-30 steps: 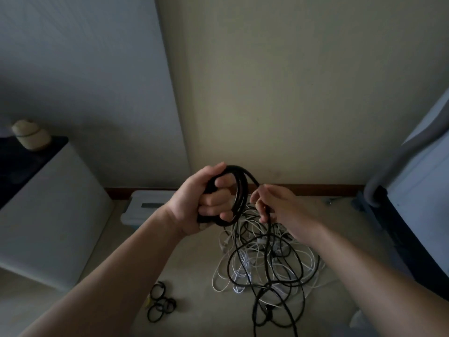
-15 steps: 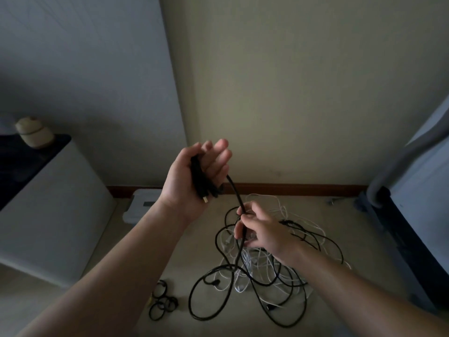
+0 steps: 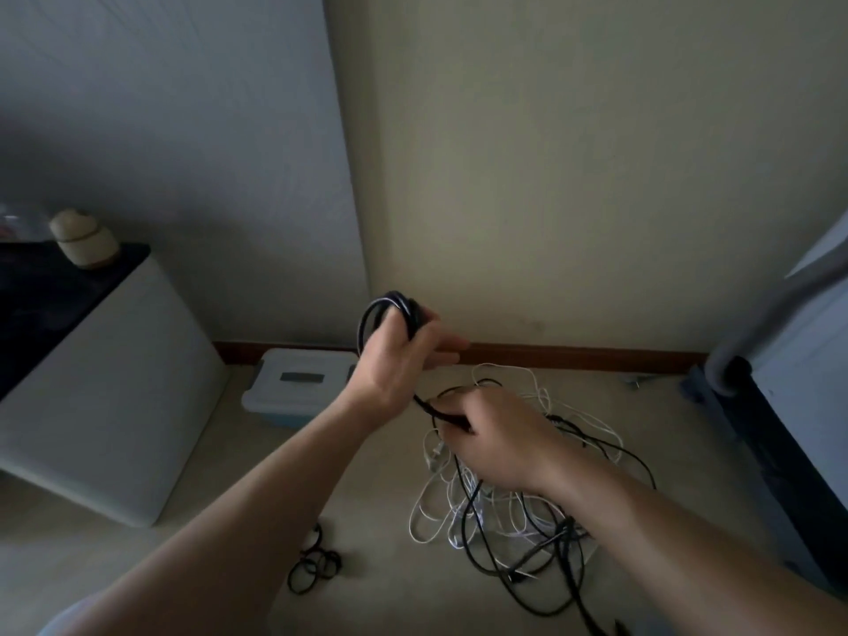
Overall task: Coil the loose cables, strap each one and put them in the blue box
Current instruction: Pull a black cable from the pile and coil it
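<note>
Part-coiled black cable (image 3: 394,298) aloft; cable tangle (image 3: 504,498) below; blue box (image 3: 298,392) lidded.

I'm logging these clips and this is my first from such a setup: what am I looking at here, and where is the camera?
No machine here: a person works with bare hands, and the single camera sits on their head, looking forward and down, so both arms reach in from the bottom. The left hand holds up a coil of black cable; the right hand grips the same cable lower down. On the floor lie a tangled pile of white and black cables, some small black loops, and a white-lidded blue box by the wall. A white cabinet stands at the left.
</note>
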The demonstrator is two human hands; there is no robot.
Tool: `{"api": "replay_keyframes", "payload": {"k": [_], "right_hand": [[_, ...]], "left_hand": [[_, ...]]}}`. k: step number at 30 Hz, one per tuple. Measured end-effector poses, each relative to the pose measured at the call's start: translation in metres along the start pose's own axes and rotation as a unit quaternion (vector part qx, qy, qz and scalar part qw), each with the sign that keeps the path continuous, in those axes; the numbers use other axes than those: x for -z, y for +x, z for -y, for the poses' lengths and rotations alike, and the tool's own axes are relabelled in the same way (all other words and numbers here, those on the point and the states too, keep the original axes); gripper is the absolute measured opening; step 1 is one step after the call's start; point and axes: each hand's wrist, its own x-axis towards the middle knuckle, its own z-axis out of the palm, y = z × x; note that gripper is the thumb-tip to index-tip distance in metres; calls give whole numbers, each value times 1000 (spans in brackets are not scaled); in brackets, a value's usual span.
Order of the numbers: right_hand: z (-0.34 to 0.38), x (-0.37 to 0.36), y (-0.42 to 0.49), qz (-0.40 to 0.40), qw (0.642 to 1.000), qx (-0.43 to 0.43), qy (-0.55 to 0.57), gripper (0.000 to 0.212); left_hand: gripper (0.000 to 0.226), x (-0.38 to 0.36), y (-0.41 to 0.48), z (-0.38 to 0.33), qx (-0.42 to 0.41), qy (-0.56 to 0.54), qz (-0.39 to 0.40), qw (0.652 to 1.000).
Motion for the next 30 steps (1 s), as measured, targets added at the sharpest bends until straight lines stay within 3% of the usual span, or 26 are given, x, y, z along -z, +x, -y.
{"api": "replay_keyframes", "payload": {"k": [2,4,6,10,12,15,18,20,22,27,30], "right_hand": [[1,5,-2,-10,1000,-3,-2,21],[0,9,-4,-57,998,18,20,25],[-4,15,-4,-111,993,33,36,15],[-12,33,-8,-242,969,-6,-57,58],[-17,41,-9,-272,955,-18,-114,69],[-30,46,-5,-258,964,-25,-51,68],[-49,47,2,-204,967,19,150,39],[-59,47,5,-177,964,37,195,17],[-66,46,6,-170,962,36,209,9],[-73,39,4,-143,965,-63,211,56],[-74,23,5,-87,936,-82,332,53]], "left_hand": [[9,0,-1,11,9,90,26,996],[18,2,-3,18,0,205,49,977],[29,1,-4,22,-5,274,66,959],[55,-8,-12,18,54,172,156,971],[61,-11,-16,9,118,108,210,965],[63,-11,-20,1,191,58,293,935],[45,-6,-20,1,218,3,316,923],[35,-5,-19,-1,231,-40,312,921],[30,-3,-18,-3,243,-77,313,915],[30,1,-15,-8,240,-156,339,896],[35,3,-14,-7,230,-193,337,893]]}}
